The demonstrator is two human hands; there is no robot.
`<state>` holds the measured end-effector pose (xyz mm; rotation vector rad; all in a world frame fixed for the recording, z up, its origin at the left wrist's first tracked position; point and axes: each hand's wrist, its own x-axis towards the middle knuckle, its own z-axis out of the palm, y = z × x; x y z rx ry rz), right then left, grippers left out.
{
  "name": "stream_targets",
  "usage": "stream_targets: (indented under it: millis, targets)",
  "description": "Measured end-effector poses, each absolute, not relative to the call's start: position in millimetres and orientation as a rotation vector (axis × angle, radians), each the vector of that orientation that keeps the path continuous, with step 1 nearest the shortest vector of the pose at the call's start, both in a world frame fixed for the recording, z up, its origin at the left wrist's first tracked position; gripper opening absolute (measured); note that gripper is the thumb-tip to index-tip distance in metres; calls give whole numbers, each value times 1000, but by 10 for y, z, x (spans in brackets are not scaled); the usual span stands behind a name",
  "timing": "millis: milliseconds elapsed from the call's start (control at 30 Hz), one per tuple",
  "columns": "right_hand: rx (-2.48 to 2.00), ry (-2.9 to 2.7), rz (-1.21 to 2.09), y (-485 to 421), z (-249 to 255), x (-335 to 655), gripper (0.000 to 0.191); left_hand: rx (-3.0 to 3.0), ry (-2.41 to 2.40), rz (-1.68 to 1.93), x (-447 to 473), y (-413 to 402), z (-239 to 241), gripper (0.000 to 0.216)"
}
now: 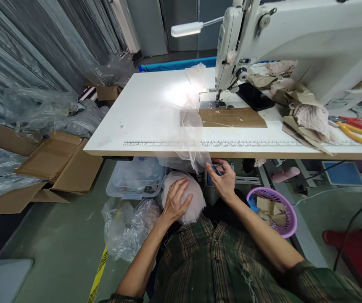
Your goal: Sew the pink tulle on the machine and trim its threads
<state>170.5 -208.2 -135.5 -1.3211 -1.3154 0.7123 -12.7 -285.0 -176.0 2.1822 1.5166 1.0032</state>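
At the near edge of the long white sewing table (155, 105), a person in a green plaid shirt sits with both hands working below the tabletop. The big cream industrial sewing machine (294, 38) stands on the table's right half, its small lamp (187, 28) throwing a bright patch on the board. A length of sheer white gauzy fabric (191, 122) trails from beside the needle across the table and over the edge, down into the lap.

The left hand (176, 200) lies flat, fingers spread and holding nothing, pressing on a soft rounded bundle of pale pink fabric (196, 204) in the lap. The right hand (223, 179) is closed about a small blue-handled snipping tool (217, 169), just at the hanging end of the sheer fabric. To my eye this is a trimming step, and a clean cut would call for the loose end to be kept taut while the blades close on it.

On the table lie a brown cardboard panel (233, 118), scraps of tan paper and lace (303, 113), and red and yellow-handled scissors (359, 128). A printed ruler strip (231, 143) runs along the front edge. Under it sit a clear plastic storage box (136, 176) and a lilac plastic basket (277, 206); flattened cardboard boxes (57, 164) and plastic wrap crowd the green floor to the left.
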Motion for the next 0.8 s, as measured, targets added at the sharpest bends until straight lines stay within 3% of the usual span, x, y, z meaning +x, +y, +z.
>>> stream_targets:
  millis: [333,533,800]
  targets:
    - [-941,-1640,1054,-2430,-1121,1795,25,2293,1505,1587,-63,-2869,-1018,30]
    - [-578,-1852,1312,-2858,-1022,1773,4,2189,1348,1590,-64,-2867,-822,12]
    - [-393,-1949,1557,-3044,-1037,1787,13,1463,929,1027,-125,-2958,-1067,57]
